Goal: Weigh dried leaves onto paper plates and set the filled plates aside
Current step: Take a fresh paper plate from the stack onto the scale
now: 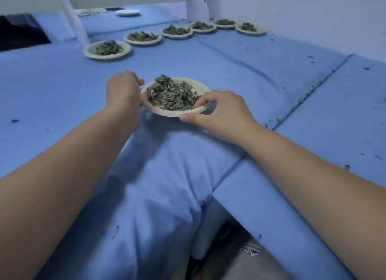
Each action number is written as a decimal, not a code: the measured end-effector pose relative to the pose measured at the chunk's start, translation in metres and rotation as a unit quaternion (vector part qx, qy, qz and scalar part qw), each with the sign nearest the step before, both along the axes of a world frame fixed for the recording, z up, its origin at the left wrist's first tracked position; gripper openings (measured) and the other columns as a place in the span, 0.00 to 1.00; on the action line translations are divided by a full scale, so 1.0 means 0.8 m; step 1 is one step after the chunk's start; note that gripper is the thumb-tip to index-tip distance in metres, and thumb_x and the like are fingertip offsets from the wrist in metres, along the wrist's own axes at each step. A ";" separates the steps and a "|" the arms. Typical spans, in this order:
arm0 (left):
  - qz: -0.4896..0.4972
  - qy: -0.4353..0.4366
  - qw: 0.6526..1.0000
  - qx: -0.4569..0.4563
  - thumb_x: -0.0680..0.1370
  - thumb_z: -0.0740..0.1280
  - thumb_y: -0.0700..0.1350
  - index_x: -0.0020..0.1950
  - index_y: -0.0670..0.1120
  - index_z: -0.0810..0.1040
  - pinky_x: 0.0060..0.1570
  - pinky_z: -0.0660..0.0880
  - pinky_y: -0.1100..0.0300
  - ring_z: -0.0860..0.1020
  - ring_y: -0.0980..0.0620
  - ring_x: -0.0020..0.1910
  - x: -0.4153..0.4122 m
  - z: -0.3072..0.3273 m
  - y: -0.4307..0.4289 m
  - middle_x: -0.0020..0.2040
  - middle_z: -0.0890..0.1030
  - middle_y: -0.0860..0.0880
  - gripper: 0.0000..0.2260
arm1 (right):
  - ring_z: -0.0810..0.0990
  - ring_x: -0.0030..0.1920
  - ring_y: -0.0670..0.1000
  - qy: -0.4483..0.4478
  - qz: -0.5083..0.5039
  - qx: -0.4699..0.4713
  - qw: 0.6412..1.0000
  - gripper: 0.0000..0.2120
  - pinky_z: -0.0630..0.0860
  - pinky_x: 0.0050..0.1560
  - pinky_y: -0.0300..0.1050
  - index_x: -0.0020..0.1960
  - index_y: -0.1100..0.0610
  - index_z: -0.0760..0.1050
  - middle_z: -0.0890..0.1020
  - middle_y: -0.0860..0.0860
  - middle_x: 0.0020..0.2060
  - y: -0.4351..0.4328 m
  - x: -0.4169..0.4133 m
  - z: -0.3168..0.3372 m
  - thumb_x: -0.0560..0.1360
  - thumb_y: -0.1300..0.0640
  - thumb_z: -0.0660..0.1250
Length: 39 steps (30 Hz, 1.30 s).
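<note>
Both forearms reach forward over the blue-covered tabletop [240, 74]. The left grip [123, 93] curls on the left rim of the paper plate [201, 85] of dried leaves [172, 95]; the right grip [221, 110] pinches its near right rim, thumb below. The row of filled plates [89, 52] lies ahead and runs diagonally away to the right. Its near end is closer to the left grip, with bare cloth between.
</note>
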<state>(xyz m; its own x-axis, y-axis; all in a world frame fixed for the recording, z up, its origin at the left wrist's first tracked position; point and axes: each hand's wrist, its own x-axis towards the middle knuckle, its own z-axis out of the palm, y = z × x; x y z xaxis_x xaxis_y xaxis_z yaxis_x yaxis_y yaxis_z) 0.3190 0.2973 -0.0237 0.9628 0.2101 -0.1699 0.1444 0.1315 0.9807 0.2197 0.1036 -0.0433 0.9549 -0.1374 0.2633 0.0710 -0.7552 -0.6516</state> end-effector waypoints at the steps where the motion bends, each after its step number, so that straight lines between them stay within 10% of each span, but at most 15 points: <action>1: 0.011 0.003 1.000 -0.009 0.80 0.60 0.41 0.44 0.48 0.75 0.41 0.75 0.58 0.80 0.49 0.39 0.011 -0.002 0.023 0.45 0.81 0.50 0.07 | 0.77 0.46 0.39 0.004 0.009 -0.005 1.000 0.20 0.70 0.43 0.31 0.41 0.43 0.81 0.81 0.39 0.42 0.018 0.018 -0.001 0.61 0.30 0.76; 6: 0.078 -0.017 0.997 -0.009 0.82 0.59 0.42 0.44 0.48 0.73 0.58 0.80 0.54 0.80 0.49 0.49 0.052 -0.010 0.116 0.50 0.79 0.48 0.08 | 0.78 0.47 0.44 0.024 0.052 -0.023 0.998 0.21 0.74 0.46 0.43 0.41 0.44 0.81 0.81 0.39 0.42 0.100 0.097 -0.009 0.61 0.28 0.75; 16: 0.228 -0.007 0.974 0.008 0.78 0.57 0.38 0.36 0.51 0.61 0.31 0.56 0.58 0.60 0.50 0.33 0.090 -0.017 0.212 0.34 0.61 0.52 0.13 | 0.79 0.52 0.50 0.017 0.102 -0.062 0.993 0.25 0.77 0.56 0.52 0.43 0.47 0.81 0.79 0.40 0.39 0.244 0.215 -0.017 0.60 0.27 0.74; 20: 0.262 -0.010 0.964 -0.046 0.80 0.59 0.38 0.50 0.36 0.75 0.34 0.68 0.55 0.66 0.49 0.35 0.091 -0.023 0.215 0.37 0.67 0.51 0.07 | 0.79 0.53 0.52 0.025 0.126 -0.090 0.988 0.27 0.76 0.57 0.54 0.46 0.49 0.79 0.80 0.43 0.43 0.275 0.249 -0.016 0.63 0.27 0.71; 23: 0.241 -0.022 0.965 -0.099 0.80 0.61 0.41 0.66 0.43 0.75 0.57 0.79 0.61 0.74 0.52 0.45 0.091 -0.026 0.211 0.47 0.74 0.52 0.15 | 0.78 0.53 0.52 0.026 0.126 -0.111 0.985 0.29 0.74 0.57 0.54 0.47 0.49 0.74 0.79 0.42 0.44 0.297 0.276 -0.016 0.64 0.25 0.67; 39: 0.148 -0.048 0.963 -0.219 0.76 0.62 0.42 0.55 0.44 0.76 0.53 0.78 0.57 0.81 0.52 0.50 0.098 -0.031 0.188 0.49 0.82 0.51 0.09 | 0.73 0.66 0.56 0.081 0.116 -0.126 0.982 0.40 0.68 0.66 0.56 0.67 0.53 0.69 0.77 0.53 0.63 0.362 0.357 -0.002 0.60 0.33 0.57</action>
<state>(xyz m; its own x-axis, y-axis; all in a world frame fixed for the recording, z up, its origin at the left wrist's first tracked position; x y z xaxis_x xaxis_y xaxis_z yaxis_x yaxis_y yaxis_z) 0.3972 0.4475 -0.0482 0.8876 0.4054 -0.2188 -0.0505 0.5577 0.8285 0.5054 0.3935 -0.0448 0.9849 0.1392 0.1028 0.1712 -0.8692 -0.4639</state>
